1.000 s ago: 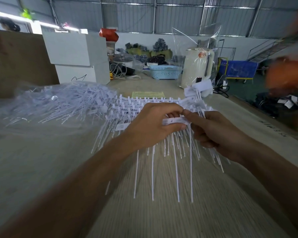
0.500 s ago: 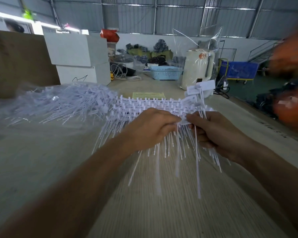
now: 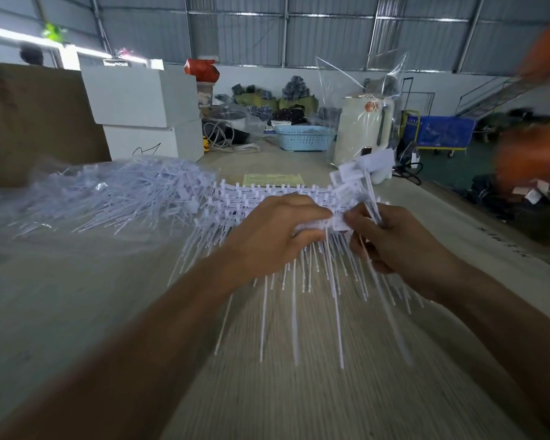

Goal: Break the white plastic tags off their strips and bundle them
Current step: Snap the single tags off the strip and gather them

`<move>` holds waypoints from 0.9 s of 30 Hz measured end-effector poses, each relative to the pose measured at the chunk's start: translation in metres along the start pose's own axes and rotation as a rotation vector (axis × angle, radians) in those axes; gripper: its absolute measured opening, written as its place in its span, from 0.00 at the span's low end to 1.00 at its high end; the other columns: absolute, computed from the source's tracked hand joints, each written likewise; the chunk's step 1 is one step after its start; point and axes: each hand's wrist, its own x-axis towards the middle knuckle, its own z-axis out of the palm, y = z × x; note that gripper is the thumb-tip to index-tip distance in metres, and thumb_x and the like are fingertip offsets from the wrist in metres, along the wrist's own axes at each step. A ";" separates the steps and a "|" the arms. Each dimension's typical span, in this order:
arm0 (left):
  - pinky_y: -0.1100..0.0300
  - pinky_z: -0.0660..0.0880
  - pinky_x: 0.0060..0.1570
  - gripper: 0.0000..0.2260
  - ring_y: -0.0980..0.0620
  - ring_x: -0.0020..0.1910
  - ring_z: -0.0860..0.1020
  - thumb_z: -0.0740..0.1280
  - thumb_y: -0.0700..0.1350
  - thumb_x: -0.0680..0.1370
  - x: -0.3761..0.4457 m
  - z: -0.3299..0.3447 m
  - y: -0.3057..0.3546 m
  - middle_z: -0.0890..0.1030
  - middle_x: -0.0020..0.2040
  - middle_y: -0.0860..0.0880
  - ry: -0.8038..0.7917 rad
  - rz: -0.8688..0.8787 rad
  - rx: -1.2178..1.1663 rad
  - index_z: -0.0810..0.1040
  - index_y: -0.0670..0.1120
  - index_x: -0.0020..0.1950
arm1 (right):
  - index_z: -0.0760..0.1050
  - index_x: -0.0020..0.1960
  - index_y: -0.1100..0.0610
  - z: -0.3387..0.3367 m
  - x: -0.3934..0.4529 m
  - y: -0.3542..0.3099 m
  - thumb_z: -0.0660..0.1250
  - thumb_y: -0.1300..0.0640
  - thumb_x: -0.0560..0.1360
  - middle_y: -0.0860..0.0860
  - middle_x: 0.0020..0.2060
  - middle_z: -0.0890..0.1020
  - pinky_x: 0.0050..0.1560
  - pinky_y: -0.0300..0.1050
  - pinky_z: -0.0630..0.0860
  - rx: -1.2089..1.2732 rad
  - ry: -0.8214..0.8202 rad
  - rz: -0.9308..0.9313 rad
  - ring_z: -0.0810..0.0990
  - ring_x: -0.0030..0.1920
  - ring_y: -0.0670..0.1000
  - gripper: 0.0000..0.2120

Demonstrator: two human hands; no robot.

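Observation:
Over the middle of the table I hold a white tag strip (image 3: 323,224), its long thin tails (image 3: 337,312) hanging toward me. My left hand (image 3: 273,233) grips the strip from the left, fingers curled over its top. My right hand (image 3: 391,236) pinches the strip's right end and also holds a small bundle of loose tags (image 3: 365,166) that sticks up behind it. More strips (image 3: 267,195) lie stacked flat on the table behind my hands.
A heap of loose white tags in a clear plastic bag (image 3: 102,195) lies at the left. White boxes (image 3: 143,115), a blue basket (image 3: 302,138) and a bagged white appliance (image 3: 362,131) stand at the back. A yellow paper (image 3: 272,179) lies behind the strips. The table's right edge (image 3: 489,227) runs diagonally.
Both hands stay on the strip. The bundle of loose tags in my right hand has tilted more upright, and the hanging tails have swung a little.

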 end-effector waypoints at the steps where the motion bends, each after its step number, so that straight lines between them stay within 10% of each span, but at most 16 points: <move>1: 0.50 0.78 0.51 0.13 0.44 0.51 0.82 0.72 0.40 0.77 -0.001 0.001 0.000 0.85 0.51 0.43 -0.025 0.028 0.036 0.82 0.38 0.60 | 0.73 0.40 0.59 -0.001 0.001 0.001 0.63 0.54 0.83 0.51 0.24 0.73 0.24 0.40 0.61 0.042 -0.003 0.041 0.64 0.23 0.47 0.14; 18: 0.54 0.76 0.46 0.11 0.44 0.48 0.80 0.69 0.39 0.78 -0.001 -0.003 0.002 0.83 0.48 0.45 0.025 0.014 0.157 0.82 0.40 0.60 | 0.80 0.58 0.59 0.000 0.004 0.000 0.70 0.62 0.77 0.49 0.30 0.70 0.21 0.37 0.61 0.368 -0.144 0.195 0.64 0.24 0.44 0.10; 21: 0.51 0.77 0.49 0.11 0.44 0.50 0.80 0.70 0.41 0.78 -0.001 -0.001 0.002 0.83 0.50 0.45 0.019 0.036 0.138 0.82 0.41 0.60 | 0.81 0.46 0.57 0.000 0.004 0.004 0.69 0.61 0.78 0.51 0.30 0.69 0.22 0.37 0.59 0.260 -0.140 0.261 0.62 0.24 0.45 0.03; 27: 0.55 0.74 0.54 0.12 0.45 0.53 0.80 0.71 0.40 0.78 0.000 -0.001 0.005 0.84 0.53 0.46 -0.002 0.028 0.080 0.82 0.41 0.62 | 0.83 0.33 0.56 -0.005 0.004 0.005 0.63 0.49 0.82 0.45 0.22 0.70 0.24 0.36 0.60 -0.087 0.036 0.132 0.64 0.22 0.43 0.22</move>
